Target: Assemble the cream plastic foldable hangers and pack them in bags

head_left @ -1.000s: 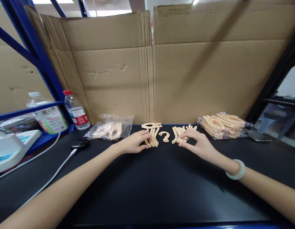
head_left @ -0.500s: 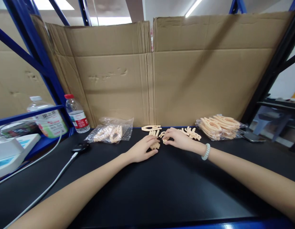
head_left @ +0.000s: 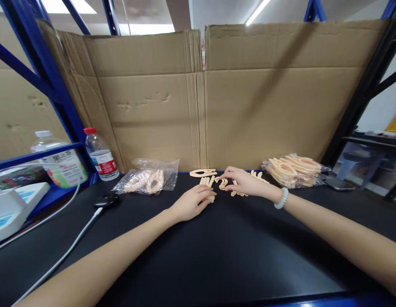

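Observation:
Small peach-coloured plastic pieces (head_left: 207, 180) lie in loose rows on the black tabletop (head_left: 217, 256) near the cardboard wall. My left hand (head_left: 191, 202) lies flat with fingers stretched out, its fingertips resting on the near ends of the left row. My right hand (head_left: 244, 181) reaches in from the right, fingers curved over a hook-shaped piece (head_left: 222, 183) and the right row of pieces (head_left: 239, 193). A pale bead bracelet (head_left: 281, 198) circles my right wrist. An oval peach piece (head_left: 202, 172) lies behind the rows.
A clear bag of peach parts (head_left: 148, 179) sits at left, a larger stack of peach loops (head_left: 294, 169) in plastic at right beside a phone (head_left: 338, 183). Water bottle (head_left: 100, 154), black mouse (head_left: 105, 199) with white cable, blue shelving (head_left: 41, 72) and cardboard wall (head_left: 217, 98) surround the table.
My right hand has swung left from the right row to the hook-shaped piece in the middle. My left hand has slid slightly nearer along the left row.

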{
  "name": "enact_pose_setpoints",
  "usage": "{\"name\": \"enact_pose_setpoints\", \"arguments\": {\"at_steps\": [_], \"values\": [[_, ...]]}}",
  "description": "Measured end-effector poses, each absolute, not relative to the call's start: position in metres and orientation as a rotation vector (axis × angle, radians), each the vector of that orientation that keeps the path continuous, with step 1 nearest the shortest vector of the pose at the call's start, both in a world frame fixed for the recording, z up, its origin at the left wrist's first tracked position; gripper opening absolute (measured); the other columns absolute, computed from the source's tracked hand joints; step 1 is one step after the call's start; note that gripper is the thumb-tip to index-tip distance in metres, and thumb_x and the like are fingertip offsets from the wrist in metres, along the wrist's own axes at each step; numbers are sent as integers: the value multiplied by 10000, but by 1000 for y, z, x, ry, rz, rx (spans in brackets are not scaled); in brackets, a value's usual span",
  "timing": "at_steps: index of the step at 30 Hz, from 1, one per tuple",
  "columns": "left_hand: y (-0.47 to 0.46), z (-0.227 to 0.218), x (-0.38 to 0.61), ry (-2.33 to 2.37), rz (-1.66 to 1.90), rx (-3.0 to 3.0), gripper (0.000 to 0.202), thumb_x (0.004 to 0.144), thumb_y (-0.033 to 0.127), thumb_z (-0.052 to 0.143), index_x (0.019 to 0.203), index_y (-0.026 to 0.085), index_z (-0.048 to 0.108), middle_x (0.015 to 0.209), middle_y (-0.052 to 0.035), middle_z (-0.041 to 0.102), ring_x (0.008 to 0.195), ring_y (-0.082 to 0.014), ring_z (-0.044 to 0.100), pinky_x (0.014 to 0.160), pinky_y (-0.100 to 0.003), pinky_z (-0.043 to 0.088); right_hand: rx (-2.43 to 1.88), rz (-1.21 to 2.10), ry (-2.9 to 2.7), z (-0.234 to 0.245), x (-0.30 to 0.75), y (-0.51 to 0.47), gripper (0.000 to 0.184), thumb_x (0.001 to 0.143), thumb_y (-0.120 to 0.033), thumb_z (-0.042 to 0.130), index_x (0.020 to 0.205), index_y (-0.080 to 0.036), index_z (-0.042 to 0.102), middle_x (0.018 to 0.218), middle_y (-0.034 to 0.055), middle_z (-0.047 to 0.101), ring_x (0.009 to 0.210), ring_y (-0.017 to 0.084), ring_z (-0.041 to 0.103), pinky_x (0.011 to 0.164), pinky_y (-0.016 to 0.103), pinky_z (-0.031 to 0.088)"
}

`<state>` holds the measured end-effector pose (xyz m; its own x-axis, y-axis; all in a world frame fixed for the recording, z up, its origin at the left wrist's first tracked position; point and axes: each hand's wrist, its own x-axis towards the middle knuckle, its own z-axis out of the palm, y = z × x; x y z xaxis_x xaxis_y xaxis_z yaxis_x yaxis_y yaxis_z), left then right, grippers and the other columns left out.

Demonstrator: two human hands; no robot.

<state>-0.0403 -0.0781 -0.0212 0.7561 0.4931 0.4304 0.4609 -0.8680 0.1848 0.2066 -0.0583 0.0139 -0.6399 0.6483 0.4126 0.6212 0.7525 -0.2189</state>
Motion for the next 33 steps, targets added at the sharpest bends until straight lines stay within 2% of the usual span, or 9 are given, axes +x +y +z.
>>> {"name": "enact_pose_setpoints", "arguments": {"at_steps": [4,7,13,17,23,33], "values": [[-78,-22,-40,835,781,2881,295,934,271,496,1211,202,568,1209,-87,632,1177,-232,542,1025,-395,437,-904,145,-2378,10,216,-91,182,887,-231,566,1040,-184,653,936,67,624,841,185,591,764,325,488],[-79,-20,-39,904,789,2865,308,914,279,517,1206,192,566,1186,-100,636,1150,-243,558,995,-404,457,-870,176,-2448,-2,220,-119,171,897,-194,530,1016,-174,651,873,55,639,809,172,586,759,309,477],[-81,-19,-38,979,819,2853,320,855,283,591,1166,211,603,1159,-86,644,1116,-247,575,956,-392,485,-825,171,-2602,-21,220,-142,224,933,-179,451,1050,-176,642,907,59,616,771,155,579,715,280,468],[-79,-20,-38,982,783,2890,266,897,308,569,1141,239,649,1207,-68,629,1129,-225,572,947,-368,493,-831,174,-2593,-22,222,-142,228,937,-181,444,1059,-181,636,905,56,605,781,158,578,728,282,469],[-71,-21,-33,1055,793,2889,212,908,346,574,1041,248,707,1106,-44,682,1046,-213,612,886,-345,516,-831,175,-2607,-21,223,-141,236,938,-181,435,1075,-179,626,923,60,603,795,161,579,742,288,475],[-64,-23,-35,1074,983,2803,229,880,358,603,1062,227,651,1084,-50,684,1052,-207,610,929,-343,496,-826,192,-2605,-20,223,-142,226,930,-172,442,1072,-177,619,941,59,606,806,162,579,749,290,475]]}}
